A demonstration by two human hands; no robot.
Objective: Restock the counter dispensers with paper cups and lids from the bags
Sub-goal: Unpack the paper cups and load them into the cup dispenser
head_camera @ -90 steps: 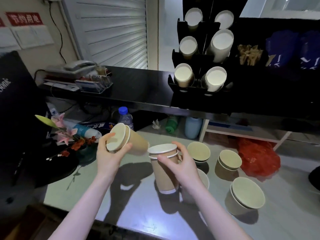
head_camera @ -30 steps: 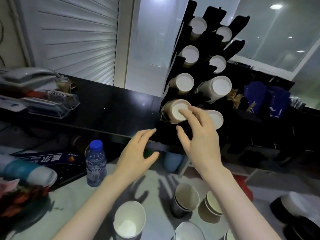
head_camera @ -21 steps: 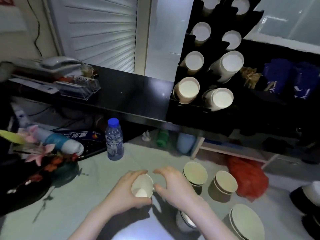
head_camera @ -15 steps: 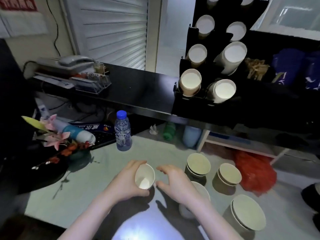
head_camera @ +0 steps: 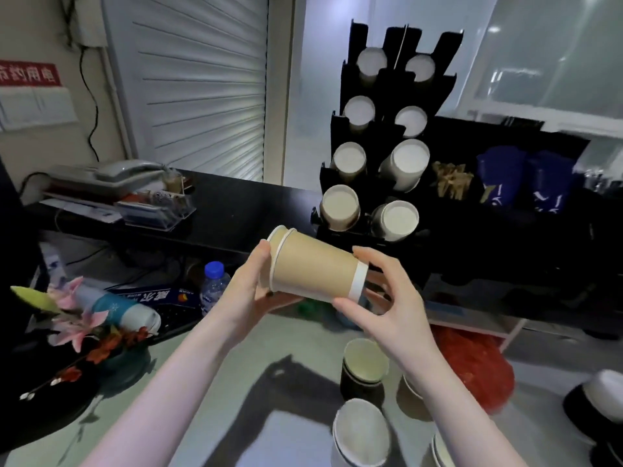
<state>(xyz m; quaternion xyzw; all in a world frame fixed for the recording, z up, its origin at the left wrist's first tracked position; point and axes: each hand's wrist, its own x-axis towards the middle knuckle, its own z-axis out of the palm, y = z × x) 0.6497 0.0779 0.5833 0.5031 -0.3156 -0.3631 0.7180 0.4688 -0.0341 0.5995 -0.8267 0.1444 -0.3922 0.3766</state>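
I hold a short stack of brown paper cups (head_camera: 313, 273) sideways in mid-air, rims to the left, white base to the right. My left hand (head_camera: 251, 293) grips the rim end from below. My right hand (head_camera: 387, 298) holds the base end with fingers curled round it. Just beyond stands the black cup dispenser (head_camera: 340, 129) on the dark counter, its slots showing white cup bottoms. The lowest left slot holds brown cups (head_camera: 339, 207).
Several loose cup stacks (head_camera: 364, 369) stand on the grey table below my hands. A red bag (head_camera: 475, 362) lies to the right, a water bottle (head_camera: 212, 286) and artificial flowers (head_camera: 81, 328) to the left. A telephone (head_camera: 128, 170) sits on the dark counter.
Both hands lifted the brown cups off the table and turned them sideways at chest height, up near the dispenser. Earlier my right hand pressed cups into the lowest left slot.
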